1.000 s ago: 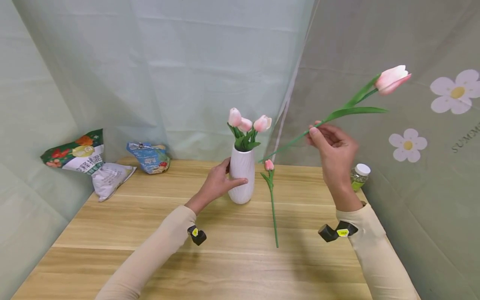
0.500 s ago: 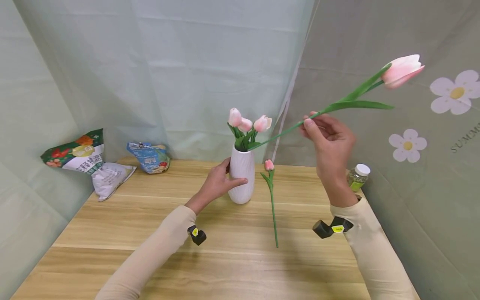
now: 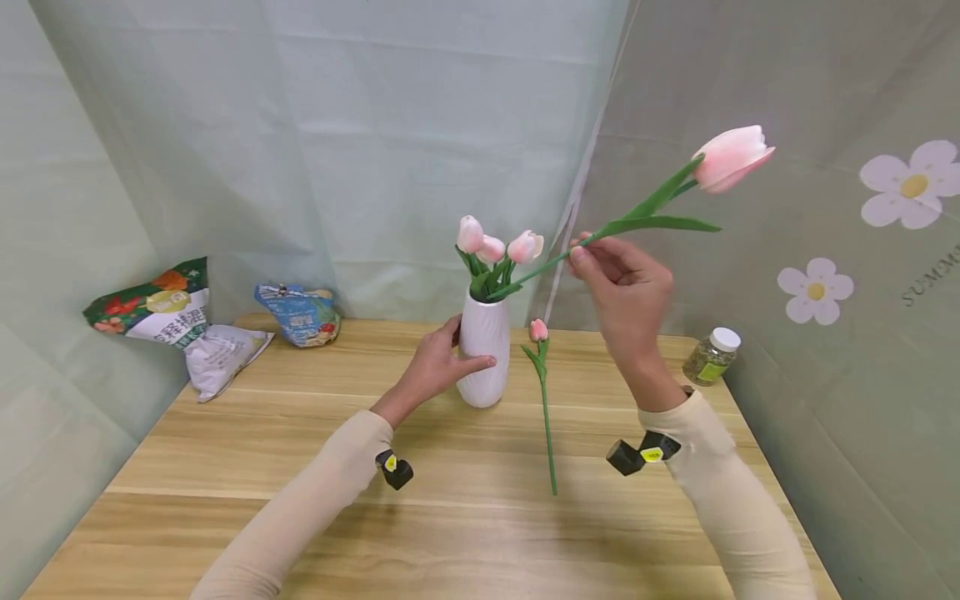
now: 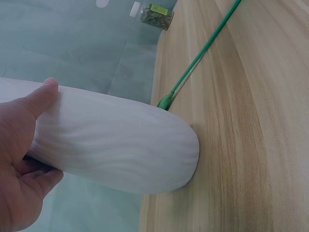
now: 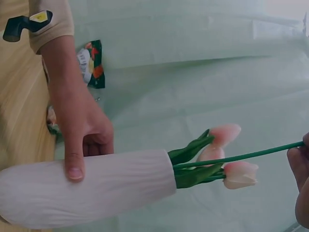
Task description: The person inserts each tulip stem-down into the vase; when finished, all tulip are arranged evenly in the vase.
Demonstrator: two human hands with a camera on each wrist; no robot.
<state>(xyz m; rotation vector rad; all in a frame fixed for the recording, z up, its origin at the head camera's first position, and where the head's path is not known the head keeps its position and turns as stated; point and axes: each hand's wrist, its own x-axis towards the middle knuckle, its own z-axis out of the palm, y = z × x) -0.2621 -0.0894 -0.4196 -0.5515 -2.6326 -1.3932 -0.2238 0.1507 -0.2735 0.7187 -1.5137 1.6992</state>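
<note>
My left hand grips the side of a white ribbed vase, thumb across its front. The vase stands upright with several pink tulips in it. My right hand pinches the green stem of another pink tulip, its bloom tilted up to the right. In the right wrist view the lower end of this stem reaches the vase mouth among the leaves. One more tulip lies on the table to the right of the vase, bloom toward the back.
At the back left stand a green and white bag and a blue pouch. A white-lidded jar stands near the right edge of the wooden table. Fabric walls border the back and sides.
My right hand has moved left with its tulip, bringing the stem end from right of the vase to its mouth. My left hand and the vase have stayed in place.
</note>
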